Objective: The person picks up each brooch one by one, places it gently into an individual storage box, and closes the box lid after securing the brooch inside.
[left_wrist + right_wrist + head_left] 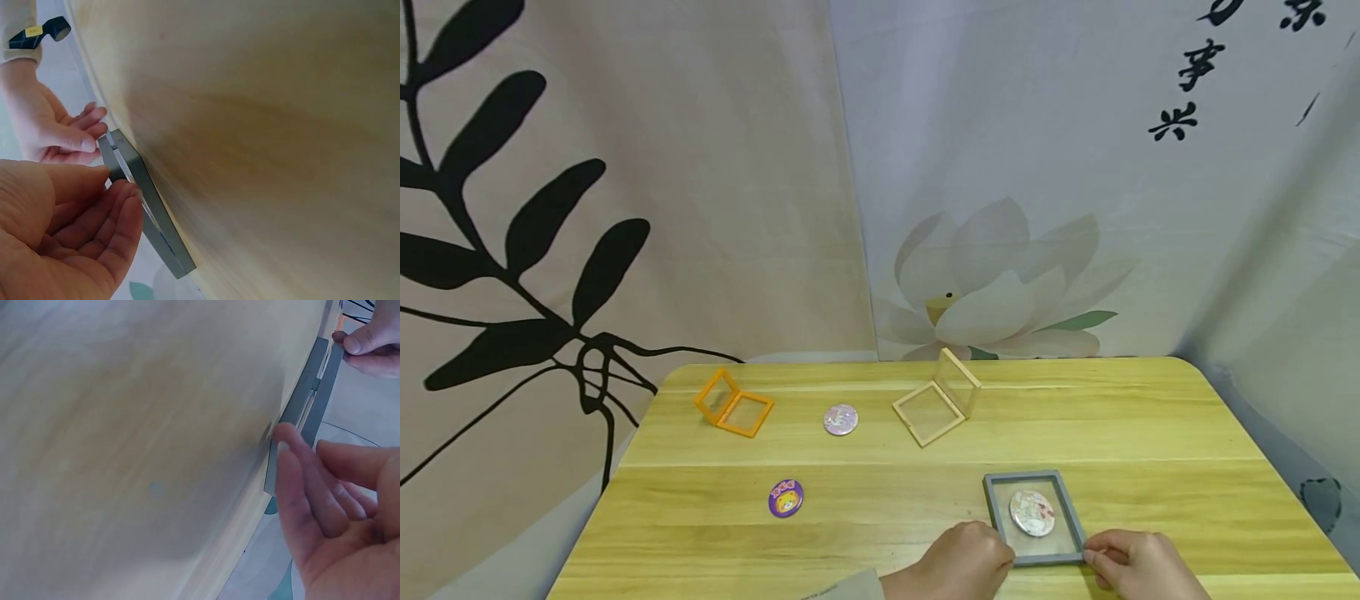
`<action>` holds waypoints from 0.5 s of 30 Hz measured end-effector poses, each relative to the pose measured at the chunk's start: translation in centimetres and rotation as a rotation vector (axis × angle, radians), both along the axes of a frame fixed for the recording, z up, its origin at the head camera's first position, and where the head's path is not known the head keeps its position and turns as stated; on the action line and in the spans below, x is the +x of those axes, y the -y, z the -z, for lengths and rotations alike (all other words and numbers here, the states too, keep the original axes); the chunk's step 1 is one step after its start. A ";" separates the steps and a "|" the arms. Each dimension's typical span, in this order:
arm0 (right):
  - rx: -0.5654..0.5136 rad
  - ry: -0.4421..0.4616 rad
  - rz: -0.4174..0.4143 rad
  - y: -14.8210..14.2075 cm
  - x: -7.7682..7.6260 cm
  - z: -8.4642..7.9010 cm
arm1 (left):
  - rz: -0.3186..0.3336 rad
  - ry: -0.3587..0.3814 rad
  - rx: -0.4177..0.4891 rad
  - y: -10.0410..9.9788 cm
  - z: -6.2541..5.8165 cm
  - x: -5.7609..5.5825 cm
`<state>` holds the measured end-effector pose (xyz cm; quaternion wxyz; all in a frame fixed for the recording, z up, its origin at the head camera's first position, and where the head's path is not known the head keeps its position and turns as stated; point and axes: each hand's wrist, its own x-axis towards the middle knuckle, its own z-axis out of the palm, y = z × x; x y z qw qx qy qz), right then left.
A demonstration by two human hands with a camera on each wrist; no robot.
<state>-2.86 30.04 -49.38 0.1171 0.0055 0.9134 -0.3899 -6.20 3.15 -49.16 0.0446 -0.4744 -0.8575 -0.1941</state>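
A square grey display frame (1071, 508) with a clear film lies at the table's front right. Inside its border shows a round, pale badge (1032, 512) with reddish marks. My left hand (958, 560) pinches the frame's near left corner between thumb and fingers. At the near right corner, my right hand (1138, 562) pinches the edge with thumb and fingertips. In the left wrist view the frame's two halves (164, 231) stand slightly parted, a thin gap between them. The right wrist view shows the halves (325, 394) edge-on, with a hinge between them.
An orange frame (745, 433) stands hinged open at the back left, a cream frame (922, 439) likewise at back centre. Between them lies a pinkish round badge (840, 420). A purple badge (786, 498) with a yellow figure lies nearer on the wooden table (880, 475).
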 end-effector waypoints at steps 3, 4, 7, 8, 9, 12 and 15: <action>-0.005 -0.018 -0.019 -0.1 0.0 0.2 | -0.001 0.002 -0.003 -0.1 0.1 0.0; -0.007 -0.022 -0.018 -0.1 0.0 0.2 | -0.001 0.007 -0.005 -0.1 0.1 0.0; -0.002 -0.032 -0.011 0.0 0.0 0.3 | 0.000 0.018 -0.013 -0.1 0.1 0.0; 0.006 -0.037 -0.010 0.0 0.0 0.3 | 0.000 0.023 -0.015 -0.1 0.1 0.0; 0.014 -0.042 -0.010 0.1 0.0 0.3 | 0.002 0.019 -0.018 -0.1 0.1 0.0; 0.064 -0.064 -0.012 0.1 0.0 0.3 | 0.007 0.025 -0.032 -0.2 0.0 -0.1; 0.120 -0.084 -0.016 0.0 -0.1 0.3 | 0.011 0.026 -0.054 -0.2 -0.1 -0.1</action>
